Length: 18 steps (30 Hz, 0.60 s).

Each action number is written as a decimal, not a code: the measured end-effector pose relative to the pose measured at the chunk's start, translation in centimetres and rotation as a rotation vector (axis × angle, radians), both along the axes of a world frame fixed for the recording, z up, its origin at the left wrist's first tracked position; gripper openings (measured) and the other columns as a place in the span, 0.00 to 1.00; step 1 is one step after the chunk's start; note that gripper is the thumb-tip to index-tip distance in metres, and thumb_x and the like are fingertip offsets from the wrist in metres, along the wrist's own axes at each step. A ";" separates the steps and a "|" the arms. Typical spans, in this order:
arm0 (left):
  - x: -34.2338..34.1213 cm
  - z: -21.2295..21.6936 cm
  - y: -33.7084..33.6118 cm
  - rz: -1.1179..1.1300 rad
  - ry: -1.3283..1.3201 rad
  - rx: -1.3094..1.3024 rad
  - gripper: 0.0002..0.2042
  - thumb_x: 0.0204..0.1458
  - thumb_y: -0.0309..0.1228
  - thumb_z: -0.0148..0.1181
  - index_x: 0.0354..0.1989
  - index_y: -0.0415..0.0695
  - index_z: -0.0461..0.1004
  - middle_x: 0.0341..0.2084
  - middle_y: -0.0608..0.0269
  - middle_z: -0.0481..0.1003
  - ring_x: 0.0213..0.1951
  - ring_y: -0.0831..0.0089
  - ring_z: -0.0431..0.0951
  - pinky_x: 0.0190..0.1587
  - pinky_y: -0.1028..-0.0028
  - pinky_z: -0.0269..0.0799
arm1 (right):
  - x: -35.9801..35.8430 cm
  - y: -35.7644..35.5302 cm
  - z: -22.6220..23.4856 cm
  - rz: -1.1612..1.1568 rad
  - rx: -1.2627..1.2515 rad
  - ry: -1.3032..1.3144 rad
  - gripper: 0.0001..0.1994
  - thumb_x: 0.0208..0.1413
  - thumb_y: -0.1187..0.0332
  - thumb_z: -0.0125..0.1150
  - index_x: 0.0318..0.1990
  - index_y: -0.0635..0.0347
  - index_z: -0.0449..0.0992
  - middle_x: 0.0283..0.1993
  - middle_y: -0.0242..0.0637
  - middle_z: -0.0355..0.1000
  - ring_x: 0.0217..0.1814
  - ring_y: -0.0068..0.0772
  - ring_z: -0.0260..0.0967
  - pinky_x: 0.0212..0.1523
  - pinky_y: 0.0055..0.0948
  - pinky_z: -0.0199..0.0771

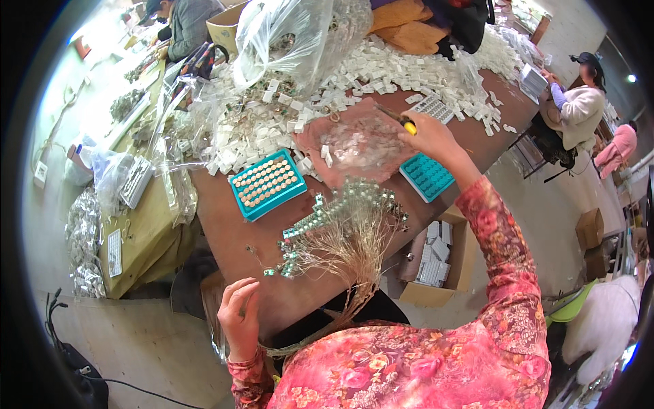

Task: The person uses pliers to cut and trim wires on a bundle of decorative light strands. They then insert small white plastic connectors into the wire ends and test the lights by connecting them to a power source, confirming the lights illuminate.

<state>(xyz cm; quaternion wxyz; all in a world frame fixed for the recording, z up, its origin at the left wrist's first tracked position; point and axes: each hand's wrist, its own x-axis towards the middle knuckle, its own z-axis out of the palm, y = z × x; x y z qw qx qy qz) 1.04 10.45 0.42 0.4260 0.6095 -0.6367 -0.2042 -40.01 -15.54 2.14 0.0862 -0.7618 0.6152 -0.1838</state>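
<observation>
Yellow-gripped tool (pixel 409 127) is in the right hand (pixel 439 142), held over the right side of a reddish sheet. Broadest of all is the brown surface (pixel 221 235), its edges bowed by the lens. Across its far part spreads a heap of small white pieces (pixel 388 78), loose and jumbled, with a bulging clear plastic bag (pixel 283 51) resting on it. Nearer the middle lies the reddish sheet (pixel 315 136), wrinkled, its centre covered with pale, glinting stuff too blurred to name. On the near side a wire bundle (pixel 361 252) fans out, thin and straw-coloured, gathered tightly at the near end; small green boards (pixel 312 221) cluster along its spread ends. Past the right edge, lower down, stands an open carton (pixel 427 296) holding white pieces. Two teal trays sit on the surface: the left tray (pixel 278 206) carries rows of round pale discs, the right tray (pixel 428 177) shows a grid of pockets. The left hand (pixel 240 320) is raised by the near edge, apart from the wires, fingers loosely bent and unclenched. Fingers of the other hand close around the tool's grip, bright yellow with a dark, slender part pointing away to the upper left; its tip is too small to make out.
</observation>
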 end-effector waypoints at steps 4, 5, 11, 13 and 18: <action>-0.5 0.0 -0.2 -0.019 -0.022 -0.007 0.08 0.49 0.17 0.61 0.38 0.39 0.79 0.39 0.56 0.78 0.42 0.64 0.78 0.45 0.71 0.73 | 0.9 -5.0 -1.6 -0.131 0.001 0.067 0.22 0.50 0.54 0.64 0.48 0.56 0.73 0.43 0.48 0.75 0.48 0.52 0.73 0.45 0.47 0.72; -0.6 -0.1 -0.1 -0.022 -0.020 -0.002 0.08 0.49 0.17 0.61 0.38 0.39 0.79 0.39 0.56 0.78 0.42 0.63 0.78 0.45 0.71 0.73 | 1.1 -5.8 -2.1 -0.158 0.006 0.094 0.22 0.50 0.53 0.65 0.48 0.56 0.73 0.43 0.48 0.75 0.48 0.52 0.73 0.45 0.47 0.72; -0.5 -0.4 0.1 0.023 -0.027 0.009 0.08 0.49 0.18 0.61 0.38 0.40 0.79 0.39 0.56 0.78 0.42 0.62 0.78 0.45 0.70 0.73 | 2.5 -7.9 -4.8 -0.236 -0.099 0.249 0.25 0.51 0.52 0.65 0.53 0.52 0.70 0.46 0.44 0.73 0.48 0.52 0.72 0.44 0.48 0.73; -0.4 -0.5 0.1 0.040 -0.015 0.026 0.07 0.50 0.18 0.61 0.38 0.40 0.79 0.39 0.56 0.78 0.42 0.62 0.78 0.45 0.70 0.73 | 2.9 -7.9 -5.3 -0.254 -0.126 0.293 0.25 0.51 0.52 0.64 0.55 0.51 0.69 0.47 0.43 0.71 0.48 0.53 0.71 0.44 0.49 0.72; 0.0 -1.3 0.3 0.032 -0.003 0.000 0.08 0.50 0.17 0.60 0.37 0.39 0.78 0.38 0.56 0.77 0.41 0.63 0.78 0.45 0.71 0.73 | 3.7 -7.6 -4.3 -0.156 -0.242 0.314 0.18 0.53 0.55 0.61 0.48 0.55 0.72 0.48 0.45 0.71 0.50 0.56 0.70 0.45 0.55 0.71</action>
